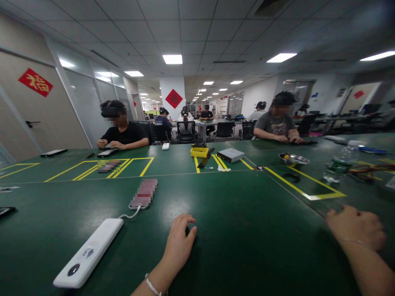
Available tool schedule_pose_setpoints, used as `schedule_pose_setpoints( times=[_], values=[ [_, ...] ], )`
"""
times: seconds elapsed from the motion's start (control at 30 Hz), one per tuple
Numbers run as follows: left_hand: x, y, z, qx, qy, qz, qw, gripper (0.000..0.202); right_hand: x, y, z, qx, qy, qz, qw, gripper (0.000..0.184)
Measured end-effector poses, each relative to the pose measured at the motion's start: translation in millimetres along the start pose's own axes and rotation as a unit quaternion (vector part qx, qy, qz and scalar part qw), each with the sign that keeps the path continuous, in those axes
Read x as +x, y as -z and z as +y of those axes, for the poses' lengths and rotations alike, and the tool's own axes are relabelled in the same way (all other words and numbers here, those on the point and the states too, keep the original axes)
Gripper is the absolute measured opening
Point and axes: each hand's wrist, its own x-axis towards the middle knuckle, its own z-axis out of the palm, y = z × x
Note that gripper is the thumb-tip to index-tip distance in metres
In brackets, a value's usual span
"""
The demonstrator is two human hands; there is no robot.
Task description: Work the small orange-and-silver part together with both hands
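Nothing gripped yet: left hand [179, 242] rests curled, fingers apart, on the green table [247, 230] near the white power bank [89, 251], right hand [354, 228] loosely fisted at near right; any grasp needs a reach

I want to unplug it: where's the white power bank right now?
Head view, lower left: the white power bank lies on the green table, left of the left hand, cabled to a phone beyond it.

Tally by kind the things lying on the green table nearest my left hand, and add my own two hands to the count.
White power bank: 1
White cable: 1
Phone: 1
Hands: 2, the left hand and the right hand
Total: 5
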Motion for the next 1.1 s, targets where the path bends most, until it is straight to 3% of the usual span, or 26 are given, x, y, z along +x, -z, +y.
schedule_pose_setpoints(
  times=[0.07,0.17,0.23,0.3,0.37,0.43,0.53,0.6,0.7,0.77,0.83,0.9,1.0,1.03,1.1],
  values=[
    [0,-0.3,1,0.000,0.000,-0.011,1.000,0.022,-17,11,-42,-0.010,0.078,0.006,0.997,0.043],
    [-2,-1.5,3,0.022,-0.008,-0.028,0.999,0.033,-62,23,-115,0.083,0.267,-0.013,0.960,0.035],
    [-4,-3.7,4,0.056,-0.029,-0.040,0.997,0.041,-104,27,-160,0.157,0.350,-0.091,0.919,0.032],
    [-7,-6.7,4,0.095,-0.059,-0.059,0.992,0.047,-150,30,-195,0.208,0.430,-0.188,0.858,0.034],
    [-9,-9.0,3,0.131,-0.079,-0.082,0.985,0.049,-189,32,-218,0.231,0.488,-0.266,0.799,0.040],
    [-11,-9.7,3,0.158,-0.081,-0.103,0.979,0.047,-213,35,-229,0.234,0.519,-0.320,0.758,0.041],
    [-11,-7.7,4,0.172,-0.067,-0.129,0.974,0.045,-211,36,-230,0.222,0.532,-0.339,0.743,0.040],
    [-11,-5.6,5,0.168,-0.056,-0.138,0.974,0.044,-184,35,-220,0.203,0.508,-0.298,0.782,0.038],
    [-10,-4.1,6,0.161,-0.048,-0.141,0.976,0.042,-120,32,-183,0.128,0.399,-0.161,0.894,0.035],
    [-10,-4.4,6,0.158,-0.048,-0.139,0.976,0.041,-73,26,-140,0.051,0.291,-0.064,0.953,0.036],
    [-10,-5.1,6,0.158,-0.050,-0.137,0.977,0.041,-33,16,-86,0.001,0.156,-0.020,0.988,0.040],
    [-11,-5.4,6,0.161,-0.052,-0.139,0.976,0.041,-4,1,-29,0.007,0.005,-0.037,0.999,0.050],
    [-11,-4.6,8,0.164,-0.051,-0.142,0.975,0.041,20,-26,37,0.061,-0.172,-0.067,0.981,0.049],
    [-11,-4.2,8,0.164,-0.051,-0.143,0.975,0.041,23,-33,51,0.077,-0.183,-0.062,0.978,0.043],
    [-12,-3.6,8,0.164,-0.052,-0.144,0.974,0.040,27,-45,68,0.126,-0.074,-0.041,0.988,0.028]
  ],
)
